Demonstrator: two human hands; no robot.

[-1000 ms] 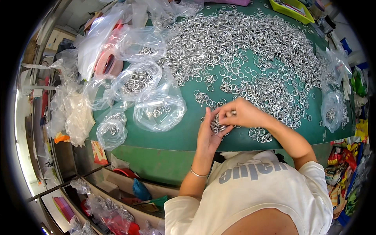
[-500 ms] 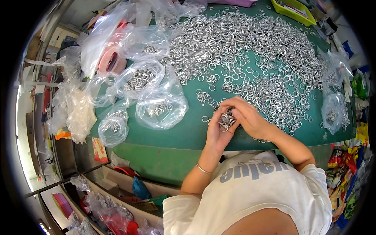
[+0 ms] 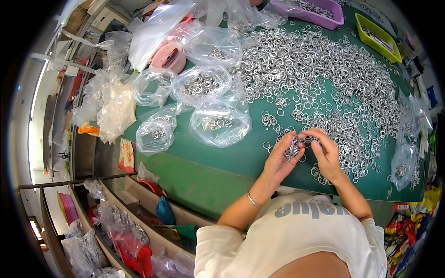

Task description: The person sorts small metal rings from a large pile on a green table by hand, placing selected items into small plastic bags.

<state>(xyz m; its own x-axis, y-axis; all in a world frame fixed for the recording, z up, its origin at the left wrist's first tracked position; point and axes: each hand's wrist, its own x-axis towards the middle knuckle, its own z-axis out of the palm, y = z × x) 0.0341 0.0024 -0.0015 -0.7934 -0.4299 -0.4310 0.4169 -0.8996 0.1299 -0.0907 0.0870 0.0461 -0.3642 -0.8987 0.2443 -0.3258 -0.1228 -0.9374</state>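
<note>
A clump of silver metal rings (image 3: 293,149) sits in my left hand (image 3: 277,162), its fingers and thumb curled around them. My right hand (image 3: 330,160) is just to the right, its thumb and fingers apart and curved. Its fingertips come close to the left hand's; whether they touch a ring is not clear, and I see nothing held in it. Around and beyond both hands, a large spread of loose metal rings (image 3: 296,60) covers much of the green table (image 3: 222,162). A few of these rings lie just left of my left hand.
Open clear plastic bags with rings, such as one bag (image 3: 220,132), stand to the left. A pink tape roll (image 3: 168,58) is behind them. At the back are a purple basket (image 3: 320,21) and a yellow-green tray (image 3: 378,44). Another bag (image 3: 402,167) lies right; divided drawers (image 3: 125,194) sit lower left.
My right hand has drawn away from the cupped left hand and its fingers have opened. The left hand still holds rings. The whole view has shifted, with the table things appearing further right.
</note>
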